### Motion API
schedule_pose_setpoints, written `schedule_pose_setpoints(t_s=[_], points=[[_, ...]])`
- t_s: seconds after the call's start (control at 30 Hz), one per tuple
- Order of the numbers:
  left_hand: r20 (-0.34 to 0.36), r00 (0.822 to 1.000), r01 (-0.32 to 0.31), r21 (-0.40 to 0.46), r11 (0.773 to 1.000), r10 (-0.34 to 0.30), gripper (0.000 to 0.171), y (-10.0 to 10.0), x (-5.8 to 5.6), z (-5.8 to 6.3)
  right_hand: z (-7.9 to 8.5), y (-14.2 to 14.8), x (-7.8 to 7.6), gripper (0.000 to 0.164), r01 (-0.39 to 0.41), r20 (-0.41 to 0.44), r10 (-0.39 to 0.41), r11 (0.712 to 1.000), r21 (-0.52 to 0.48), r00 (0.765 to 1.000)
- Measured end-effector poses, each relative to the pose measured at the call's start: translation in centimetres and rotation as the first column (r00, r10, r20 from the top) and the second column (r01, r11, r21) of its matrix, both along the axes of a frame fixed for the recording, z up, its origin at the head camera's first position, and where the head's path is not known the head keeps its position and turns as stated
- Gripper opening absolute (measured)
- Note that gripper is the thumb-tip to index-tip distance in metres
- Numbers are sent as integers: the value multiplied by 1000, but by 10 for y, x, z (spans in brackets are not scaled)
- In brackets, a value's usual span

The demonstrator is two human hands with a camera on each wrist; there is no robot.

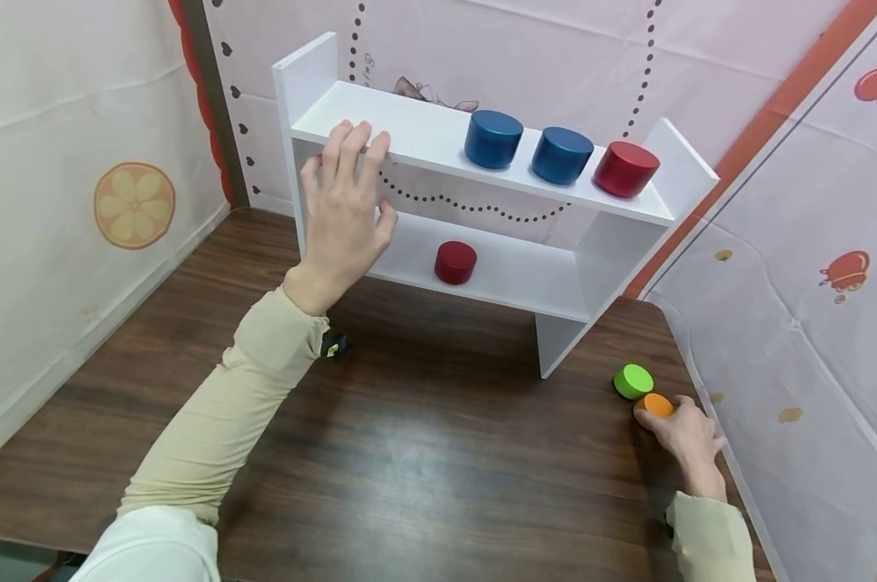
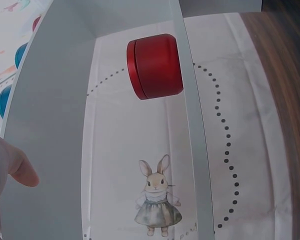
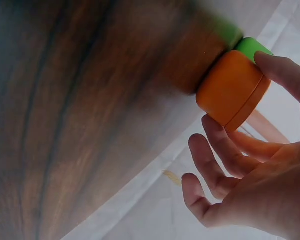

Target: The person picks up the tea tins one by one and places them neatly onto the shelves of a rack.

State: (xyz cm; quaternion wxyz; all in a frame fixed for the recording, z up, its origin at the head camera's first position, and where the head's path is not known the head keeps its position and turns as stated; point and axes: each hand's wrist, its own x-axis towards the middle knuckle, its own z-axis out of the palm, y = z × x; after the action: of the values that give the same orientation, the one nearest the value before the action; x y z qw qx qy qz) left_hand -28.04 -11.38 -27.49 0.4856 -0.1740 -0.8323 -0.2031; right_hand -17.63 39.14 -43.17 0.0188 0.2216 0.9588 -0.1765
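Note:
At the right of the table my right hand [image 1: 689, 436] pinches an orange round canister [image 3: 232, 87] between thumb and fingers. A green canister [image 1: 633, 381] stands right beside it. My left hand [image 1: 347, 210] is at the left part of the white shelf's upper board [image 1: 409, 121], fingertips at its front edge and fingers loosely bent; its thumb [image 2: 22, 170] shows in the left wrist view. Toward the right on that board sit two blue canisters [image 1: 493, 139] and a red canister [image 1: 626, 169]. Another red canister [image 2: 157, 66] sits on the lower board.
The white two-tier shelf [image 1: 562, 339] stands at the back of the dark wooden table [image 1: 409, 469]. Printed cloth [image 1: 787, 388] hangs along the right side, and more cloth [image 1: 52, 162] borders the left.

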Motion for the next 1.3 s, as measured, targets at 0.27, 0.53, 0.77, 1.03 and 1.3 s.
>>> schedule_pose_setpoints(t_s=[0.27,0.53,0.77,1.03,1.3], points=[[0,1000,-14,-13,1000,14,61,0,0,1,1,2,-1,81,-10,7,10,1000,-23,1000],[4,1000,-13,-4,1000,13,61,-2,-1,0,-1,2,0,80,-13,-5,12,999,-30,1000],[-1,1000,-3,13,1000,3,63,-2,0,-2,4,-5,1,81,-22,-75,20,1000,-21,997],[-1,1000,4,26,1000,-4,63,-2,-1,-3,24,-27,6,74,-94,-217,95,995,15,971],[-5,1000,5,23,1000,-5,64,-1,-1,-4,42,-53,7,69,-170,-307,174,985,41,936]])
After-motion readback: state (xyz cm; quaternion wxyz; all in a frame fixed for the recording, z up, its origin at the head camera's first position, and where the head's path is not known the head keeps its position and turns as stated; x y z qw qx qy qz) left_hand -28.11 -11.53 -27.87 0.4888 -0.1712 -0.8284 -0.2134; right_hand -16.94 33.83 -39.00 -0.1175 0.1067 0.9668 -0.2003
